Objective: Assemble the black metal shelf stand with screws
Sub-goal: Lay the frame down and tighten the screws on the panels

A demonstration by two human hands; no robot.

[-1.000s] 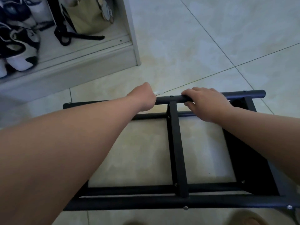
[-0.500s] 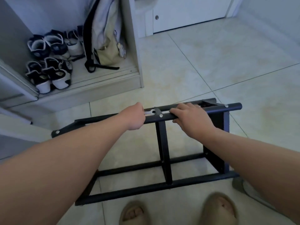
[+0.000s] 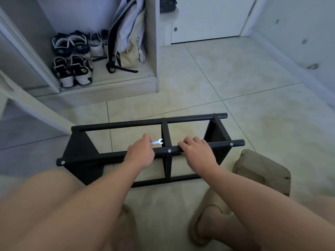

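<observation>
The black metal shelf stand (image 3: pixel 126 124) sits on the tiled floor under both hands, the right hand (image 3: pixel 198 151) curled over its near top rail just right of the centre screw (image 3: pixel 169 150), the left hand (image 3: pixel 140 153) pinching a small silver wrench (image 3: pixel 158 142) just left of the stand's centre bar.

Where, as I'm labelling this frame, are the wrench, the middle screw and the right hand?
wrench (image 3: pixel 157 142): head view, shank behind its forked end.
middle screw (image 3: pixel 169 150): head view, its silver head.
right hand (image 3: pixel 197 151): head view, its back, gripping the near rail (image 3: pixel 219 144).
</observation>
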